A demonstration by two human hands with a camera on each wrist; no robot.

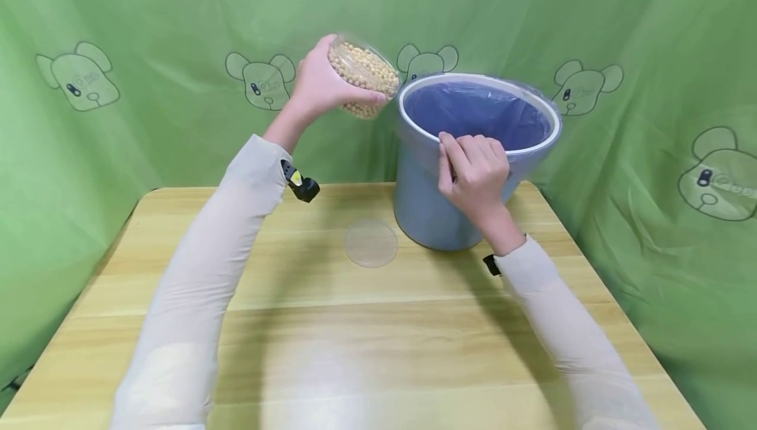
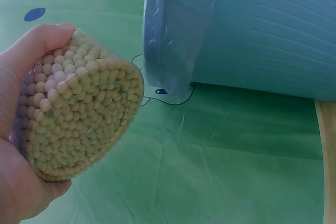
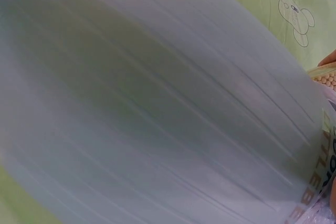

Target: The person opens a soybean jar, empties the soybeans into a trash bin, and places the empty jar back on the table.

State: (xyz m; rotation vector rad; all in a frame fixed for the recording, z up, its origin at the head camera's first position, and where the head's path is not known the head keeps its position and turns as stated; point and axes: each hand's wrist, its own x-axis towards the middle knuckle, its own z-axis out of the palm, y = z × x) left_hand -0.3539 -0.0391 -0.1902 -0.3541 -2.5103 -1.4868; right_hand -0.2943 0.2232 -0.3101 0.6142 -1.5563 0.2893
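Note:
My left hand [image 1: 319,85] grips a clear round container of pale beans [image 1: 362,78], tilted on its side just left of the bin's rim. In the left wrist view the beans container [image 2: 79,106] fills my palm [image 2: 21,145], with the bin's lined rim [image 2: 173,35] close to its right. A blue-grey bin [image 1: 437,200] with a blue bag liner [image 1: 479,114] stands at the back of the wooden table [image 1: 355,325]. My right hand [image 1: 476,170] curls over the bin's near rim and holds it. The right wrist view shows mostly the bin wall [image 3: 157,108].
A clear round lid [image 1: 371,243] lies flat on the table just left of the bin's base. Green cloth with cartoon prints [image 1: 118,88] hangs behind and on both sides. The table's edges fall away at left and right.

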